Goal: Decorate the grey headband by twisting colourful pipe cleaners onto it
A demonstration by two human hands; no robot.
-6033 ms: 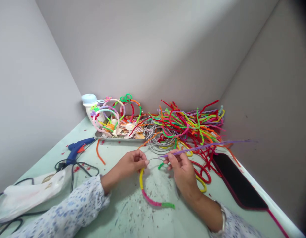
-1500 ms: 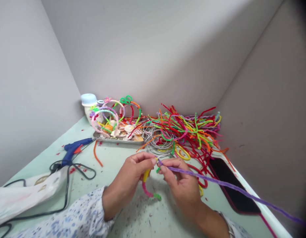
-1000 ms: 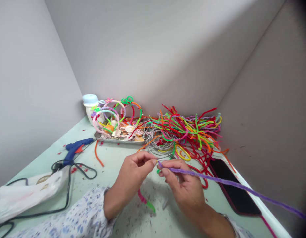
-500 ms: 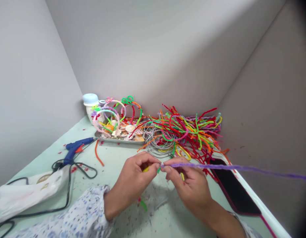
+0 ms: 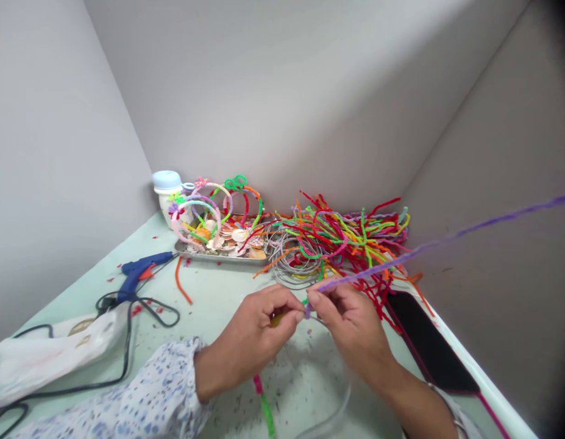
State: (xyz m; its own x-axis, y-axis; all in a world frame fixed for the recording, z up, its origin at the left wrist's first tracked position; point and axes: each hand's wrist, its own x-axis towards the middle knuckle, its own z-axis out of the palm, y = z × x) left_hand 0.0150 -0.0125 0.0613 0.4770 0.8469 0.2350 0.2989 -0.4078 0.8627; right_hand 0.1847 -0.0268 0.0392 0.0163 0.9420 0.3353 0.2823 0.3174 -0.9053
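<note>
A long purple pipe cleaner (image 5: 417, 250) is pinched near its end between the thumb and forefinger of my right hand (image 5: 358, 326). Its free length slants up to the right edge of view. My left hand (image 5: 252, 332) is closed on a wire hoop (image 5: 345, 402), fingertips nearly touching those of the right. Below the left hand hangs a pink and green wrapped stretch (image 5: 266, 408) of the hoop; a bit of yellow shows under the left fingers. Purple fuzz bends around the hoop between both hands. Fingers partly hide the joint.
Behind the hands lie a heap of coloured pipe cleaners (image 5: 355, 244), a coil of grey wire (image 5: 286, 259) and a metal tray (image 5: 227, 260) of shells and finished hoops. A blue glue gun (image 5: 131, 277) with its cord lies left; a phone (image 5: 431, 341) lies right.
The purple pipe cleaner has swung from nearly level to slanting upward, and its end now bends around the hoop. The hoop's wrapped part and bare wire show more below the hands.
</note>
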